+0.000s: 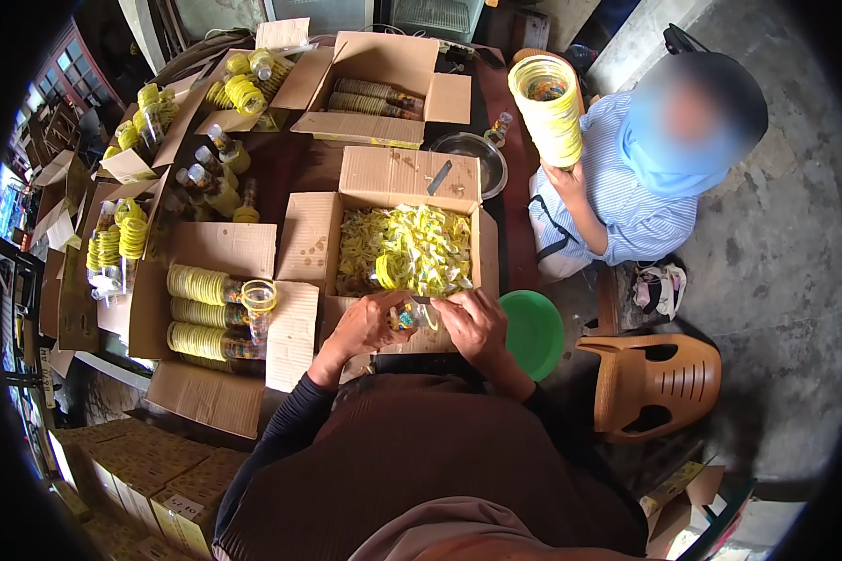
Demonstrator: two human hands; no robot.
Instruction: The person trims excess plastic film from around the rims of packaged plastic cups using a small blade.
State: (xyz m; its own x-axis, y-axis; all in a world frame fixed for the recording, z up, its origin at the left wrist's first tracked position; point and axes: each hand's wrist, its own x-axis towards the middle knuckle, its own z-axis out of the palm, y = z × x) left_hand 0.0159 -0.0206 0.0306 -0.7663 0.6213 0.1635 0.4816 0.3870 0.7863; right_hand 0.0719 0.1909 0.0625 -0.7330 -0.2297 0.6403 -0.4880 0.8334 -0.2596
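While left hand (370,323) grips clear plastic container (401,316), right hand (475,323) pinches thin dark strip (423,300) over corrugated box (393,173).

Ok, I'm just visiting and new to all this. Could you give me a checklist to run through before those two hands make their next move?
1. Left hand has a grip: ok, it holds a small clear item with coloured contents.
2. Right hand is free: not ok, its fingers are busy close beside that item.
3. What the right fingertips pinch: cannot tell, too small.
4. Carton in front is open: ok, its flaps are spread and yellow pieces show inside.
5. Co-worker's hand is out of the way: ok, it holds up a yellow-ringed stack off to the right.
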